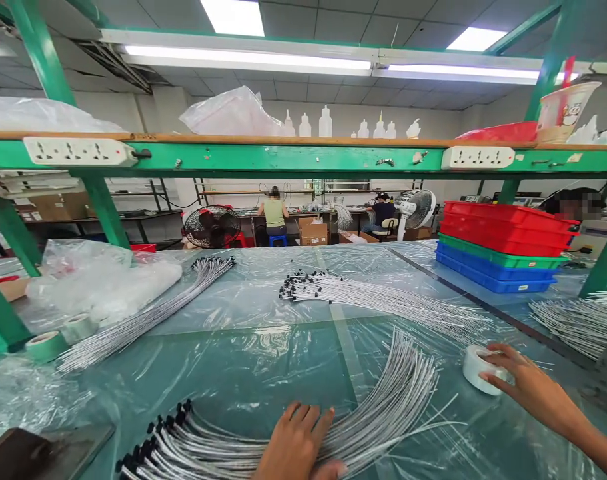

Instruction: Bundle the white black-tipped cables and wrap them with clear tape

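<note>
A bundle of thin grey-white cables with black ends (pixel 208 440) curves across the front of the table. My left hand (pixel 300 440) lies over its middle, fingers curled across the cables and thumb on the near side; part of the grip is hidden. Off to the right, my right hand (pixel 528 383) has its fingers and thumb around the edge of a roll of clear tape (pixel 476 370), which appears to rest on the table. A few loose cables stick out from the bundle toward this roll.
More cable bundles lie at back left (pixel 153 310), back centre (pixel 383 297) and far right (pixel 573 327). Stacked plastic trays (pixel 503 230) stand back right. Tape rolls (pixel 47 347) and plastic bags (pixel 108 277) sit left. A green shelf beam (pixel 293 158) spans overhead. A metal block (pixel 48 453) is front left.
</note>
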Demonstrator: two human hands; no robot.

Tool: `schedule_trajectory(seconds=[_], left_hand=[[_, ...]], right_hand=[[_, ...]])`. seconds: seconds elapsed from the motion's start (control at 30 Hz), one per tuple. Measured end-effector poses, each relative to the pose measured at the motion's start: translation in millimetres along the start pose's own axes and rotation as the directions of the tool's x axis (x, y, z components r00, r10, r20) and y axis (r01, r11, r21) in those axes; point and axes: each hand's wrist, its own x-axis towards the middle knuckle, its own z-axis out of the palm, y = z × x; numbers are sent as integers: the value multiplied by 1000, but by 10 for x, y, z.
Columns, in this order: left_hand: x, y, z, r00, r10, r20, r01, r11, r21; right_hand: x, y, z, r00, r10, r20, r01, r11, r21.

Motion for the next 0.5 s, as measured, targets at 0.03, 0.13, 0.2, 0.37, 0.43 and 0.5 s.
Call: schedule_trajectory(seconds=[0.03, 0.13, 0.2, 0.37, 0.43, 0.5], left_hand=[[12, 28, -27, 999, -26, -44, 24, 999, -44], [92, 158, -92, 978, -130, -165, 82, 958, -273], [183, 289, -106, 951, -222, -217, 88, 864, -495], [407, 626, -43, 858, -432, -278, -72, 433, -898], [433, 686, -13, 828, -485, -283, -144, 303, -942], [416, 691, 6, 803, -522, -288, -189, 236, -953]], right_hand=[[5, -38, -12, 1000, -1, -9, 2, 998, 58], [-9, -265, -84, 998, -46, -30, 52, 971, 233], [-61, -497, -122, 994, -108, -29, 112, 935, 337], [-276, -1131, -53, 957, -291, 0, 248, 813, 526], [-350, -1338, 10, 930, -368, 10, 294, 760, 579], [-399, -1509, 65, 911, -413, 9, 319, 718, 618]])
